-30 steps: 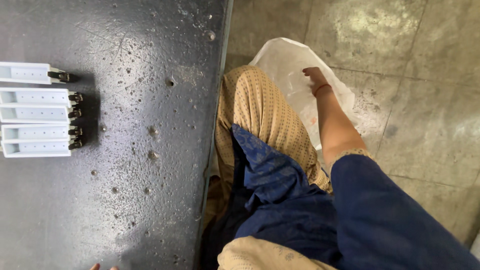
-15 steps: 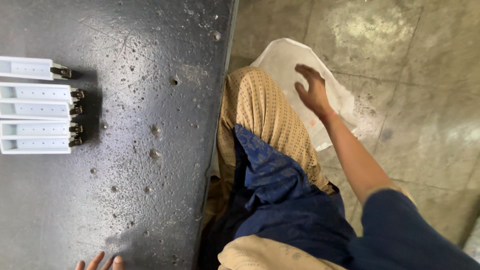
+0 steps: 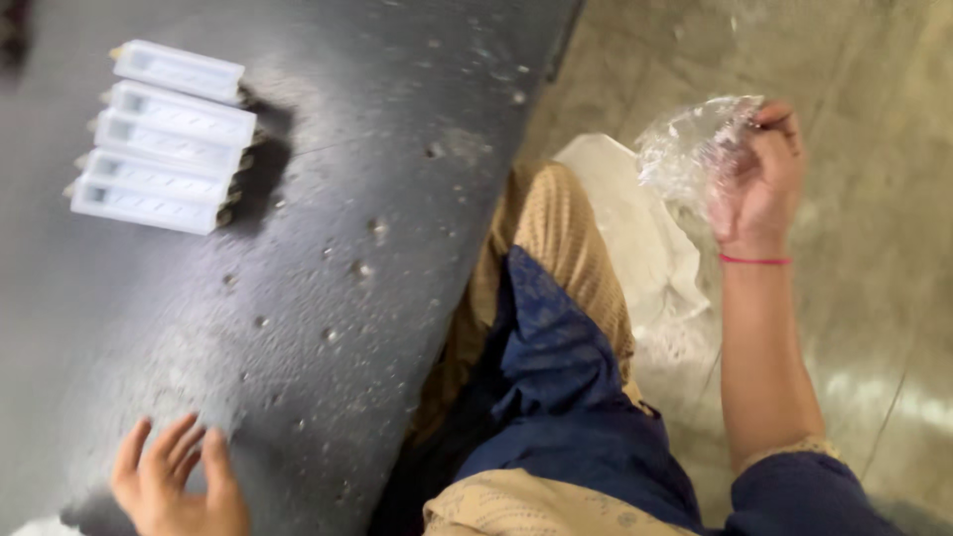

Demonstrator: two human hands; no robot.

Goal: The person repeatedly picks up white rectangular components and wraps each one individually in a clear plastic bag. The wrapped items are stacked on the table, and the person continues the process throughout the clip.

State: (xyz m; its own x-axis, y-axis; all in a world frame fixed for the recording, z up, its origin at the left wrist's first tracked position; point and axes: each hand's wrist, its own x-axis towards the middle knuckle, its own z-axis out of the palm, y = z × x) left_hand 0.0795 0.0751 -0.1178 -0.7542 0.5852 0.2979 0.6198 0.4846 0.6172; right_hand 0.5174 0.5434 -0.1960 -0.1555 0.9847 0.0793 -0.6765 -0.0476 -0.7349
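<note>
Right hand (image 3: 759,184) raised beside dark table (image 3: 377,149), fingers clamped on crumpled clear plastic bag (image 3: 695,149), contents unclear. Left hand (image 3: 179,486) flat on table, fingers spread, holding nothing.

A dark grey, pitted worktop (image 3: 328,199) fills the left of the view, its surface flecked with pale specks and small dents. At its far left lie four white rectangular plastic cases (image 3: 164,139), side by side and touching, with small metal clips at their ends. The left hand (image 3: 179,486) rests flat on its near edge.
</note>
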